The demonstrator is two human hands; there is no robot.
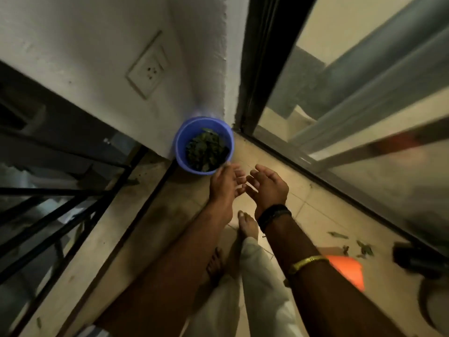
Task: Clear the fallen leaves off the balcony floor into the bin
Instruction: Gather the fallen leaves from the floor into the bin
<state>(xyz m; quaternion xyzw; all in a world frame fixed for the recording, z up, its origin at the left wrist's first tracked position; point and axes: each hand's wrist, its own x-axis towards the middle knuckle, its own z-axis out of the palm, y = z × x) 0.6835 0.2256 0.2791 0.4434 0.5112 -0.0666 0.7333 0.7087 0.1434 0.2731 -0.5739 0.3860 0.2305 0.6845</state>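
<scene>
blue bin [180, 142] in wall corner, dark green leaves [206, 149] piled inside

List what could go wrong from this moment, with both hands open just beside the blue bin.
1. The left hand is at the rim of the blue bin, which stands next to the railing; a knock might tip the leaves in it out.
2. Leaves on the floor by the sliding door lie behind the hands and could be missed.
3. Bare feet might slip on them.
</scene>
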